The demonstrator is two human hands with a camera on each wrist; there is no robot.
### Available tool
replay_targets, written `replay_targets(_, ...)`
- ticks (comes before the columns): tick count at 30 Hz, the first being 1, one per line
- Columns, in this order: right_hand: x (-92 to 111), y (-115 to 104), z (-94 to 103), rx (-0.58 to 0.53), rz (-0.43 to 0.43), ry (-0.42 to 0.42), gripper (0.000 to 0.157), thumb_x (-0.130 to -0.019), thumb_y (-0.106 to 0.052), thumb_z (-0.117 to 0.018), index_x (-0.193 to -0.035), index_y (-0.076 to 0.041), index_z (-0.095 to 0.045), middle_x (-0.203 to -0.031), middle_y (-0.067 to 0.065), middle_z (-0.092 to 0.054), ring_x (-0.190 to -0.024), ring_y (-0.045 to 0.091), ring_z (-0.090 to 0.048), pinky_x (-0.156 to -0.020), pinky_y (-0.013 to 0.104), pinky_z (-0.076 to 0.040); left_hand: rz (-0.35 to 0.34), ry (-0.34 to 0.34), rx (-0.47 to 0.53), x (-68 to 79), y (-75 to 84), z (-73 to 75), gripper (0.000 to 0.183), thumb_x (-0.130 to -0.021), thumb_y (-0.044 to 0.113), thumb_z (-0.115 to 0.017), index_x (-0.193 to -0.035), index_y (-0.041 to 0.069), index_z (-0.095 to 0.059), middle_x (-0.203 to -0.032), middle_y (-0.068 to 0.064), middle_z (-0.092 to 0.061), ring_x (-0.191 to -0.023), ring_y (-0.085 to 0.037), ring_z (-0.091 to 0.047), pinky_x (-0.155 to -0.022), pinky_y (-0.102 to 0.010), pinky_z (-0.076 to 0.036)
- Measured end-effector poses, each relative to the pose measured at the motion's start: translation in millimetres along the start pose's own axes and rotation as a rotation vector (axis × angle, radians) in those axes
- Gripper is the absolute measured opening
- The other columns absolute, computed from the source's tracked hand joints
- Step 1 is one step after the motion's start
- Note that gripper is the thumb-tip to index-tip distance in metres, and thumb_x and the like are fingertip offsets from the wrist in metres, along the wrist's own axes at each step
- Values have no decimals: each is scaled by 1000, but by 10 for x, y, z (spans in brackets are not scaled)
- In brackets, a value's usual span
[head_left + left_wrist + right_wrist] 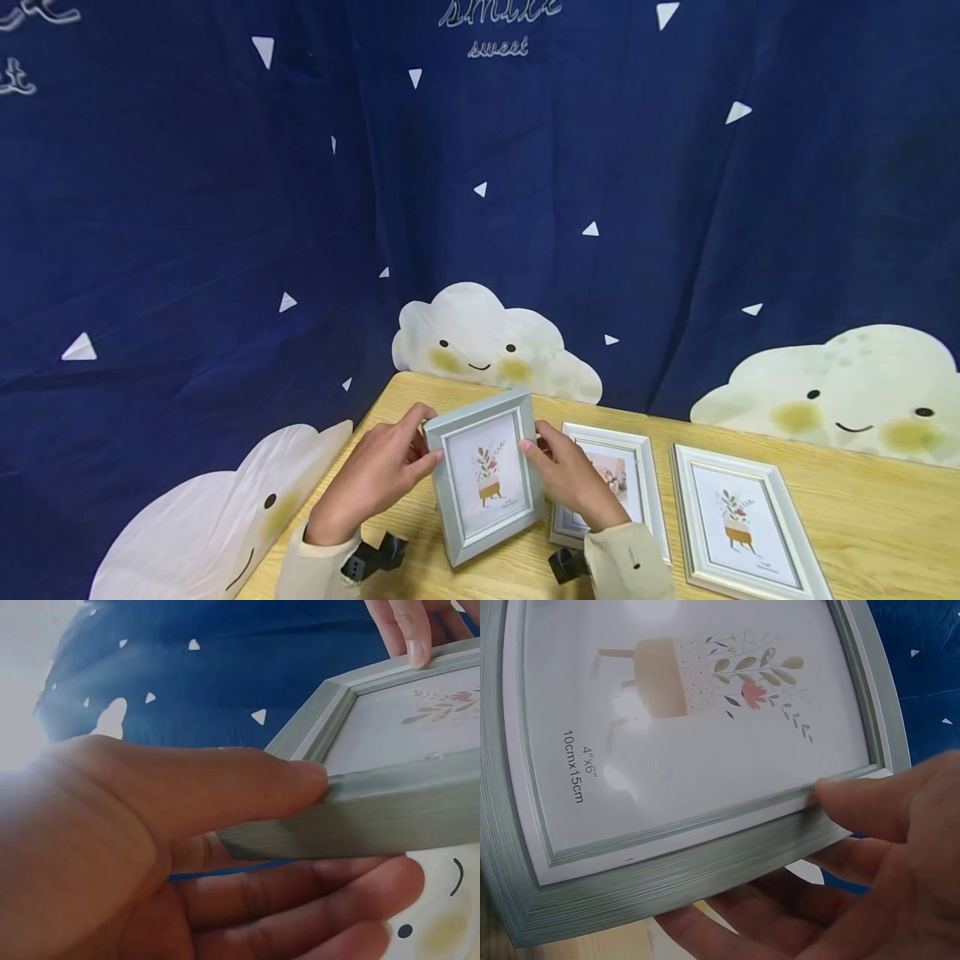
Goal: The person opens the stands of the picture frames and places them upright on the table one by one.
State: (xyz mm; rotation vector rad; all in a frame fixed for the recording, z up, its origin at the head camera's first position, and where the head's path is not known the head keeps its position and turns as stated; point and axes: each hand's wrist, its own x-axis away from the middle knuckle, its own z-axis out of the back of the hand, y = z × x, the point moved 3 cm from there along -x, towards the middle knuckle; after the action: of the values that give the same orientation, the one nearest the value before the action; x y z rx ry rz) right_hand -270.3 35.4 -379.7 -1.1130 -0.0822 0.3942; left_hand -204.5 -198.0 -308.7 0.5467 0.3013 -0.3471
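Note:
A pale grey-green picture frame [487, 483] is held upright and slightly tilted above the near side of the table. Its front shows a printed plant in a legged pot and small size lettering. On its left edge, my left hand [382, 471] grips it with the thumb on the front border [390, 814] and fingers behind. From the other side my right hand [576, 479] pinches the right edge, thumb on the inner border [697, 862], fingers curled behind. The frame's back is hidden.
Partly behind my right hand, a white frame [651, 475] with a flower photo lies on the wooden table [885, 517]. Further right lies another whitish frame [780, 492] with a plant print. A dark blue curtain [525, 183] with cloud shapes hangs along the table's back and left sides.

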Motion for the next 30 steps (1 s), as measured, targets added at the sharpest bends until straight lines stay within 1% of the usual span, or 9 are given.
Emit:
replay_targets(5, -5, 26, -19, 13, -2, -15, 27, -102, -28, -49, -124, -14, -56, -100, 6, -64, -89, 21, -60, -76, 38, -48, 3, -16, 0, -16, -37, -38, 26, -84, 15, -73, -101, 18, -55, -73, 10, -66, -65, -1, -60, -57, -23, -44)
replay_targets(11, -9, 75, -43, 27, -38, -35, 28, -102, -29, -47, -126, -16, -55, -103, 6, -63, -91, 21, -59, -77, 39, -48, 13, -35, 4, -32, -76, -76, 23, -84, 14, -74, -97, 18, -54, -73, 10, -67, -64, -1, -60, -57, -24, -43)
replay_targets(20, -38, 92, -30, 45, -44, -31, 30, -102, -31, -48, -126, -16, -55, -102, 5, -63, -90, 20, -60, -74, 38, -48, 30, -46, 15, -77, -113, -98, 23, -83, 12, -74, -96, 17, -56, -73, 8, -67, -64, -3, -61, -57, -24, -45)
replay_targets(27, -29, 76, -33, 39, -34, -72, 34, -100, -35, -50, -127, -14, -55, -104, 5, -63, -92, 19, -59, -76, 39, -48, 29, -100, 25, -21, -119, -76, 23, -84, 15, -74, -98, 19, -57, -74, 12, -64, -66, -1, -59, -59, -24, -45)
replay_targets(30, -18, 52, -32, 51, -30, -69, 36, -99, -36, -52, -127, -13, -55, -107, 5, -63, -96, 20, -60, -78, 41, -49, 28, -108, 17, -11, -118, -64, 23, -83, 17, -74, -100, 20, -58, -75, 13, -63, -67, -2, -59, -59, -24, -45)
